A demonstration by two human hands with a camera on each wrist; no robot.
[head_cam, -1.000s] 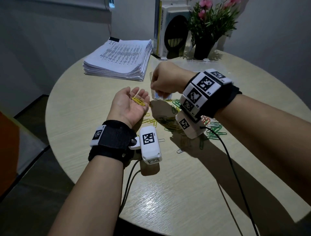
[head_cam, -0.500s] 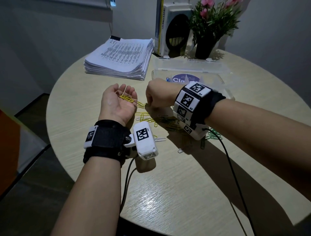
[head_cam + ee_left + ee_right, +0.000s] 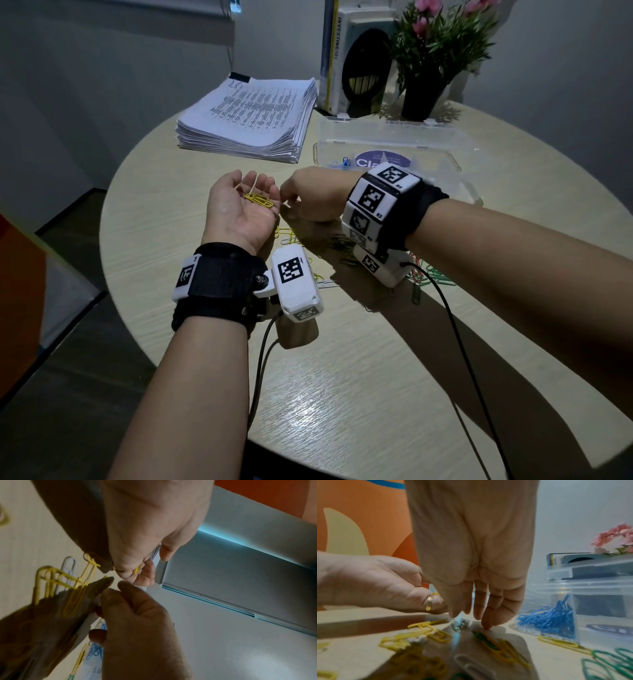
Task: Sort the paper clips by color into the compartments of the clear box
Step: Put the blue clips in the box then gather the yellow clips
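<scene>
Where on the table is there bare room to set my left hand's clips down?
Bare wood lies left of the left hand, in front of the paper stack, and along the near table edge. It is crowded beneath the right hand, where yellow clips and green clips scatter up to the clear box.
</scene>
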